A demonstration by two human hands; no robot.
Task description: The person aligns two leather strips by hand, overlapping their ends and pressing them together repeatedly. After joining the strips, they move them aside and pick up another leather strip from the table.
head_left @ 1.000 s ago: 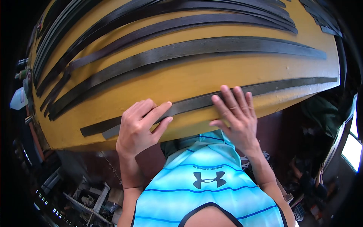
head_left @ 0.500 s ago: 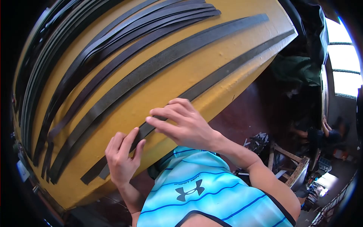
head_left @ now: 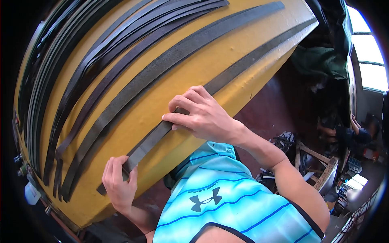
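Strip [head_left: 148, 143] from lower left to centre, along table [head_left: 227, 60] edge. Left hand [head_left: 118, 184] pinches lower end; right hand [head_left: 198, 117] pinches it near centre. Best handled with even tension, edges level, no twist.

Yellow-painted tbl [head_left: 178, 87], glossy surf. w/ small bumps. Dk-grey flat strip [head_left: 243, 65] lies along near edge, part hidden mid-length. Next over, wide grey-black strip [head_left: 156, 67], curved in view, apart from it. Beyond: narrow purplish-black strip [head_left: 99, 90], then loose dk strip bunch [head_left: 77, 87], then long black strip bundle [head_left: 44, 81] at far L side, roughly side by side.
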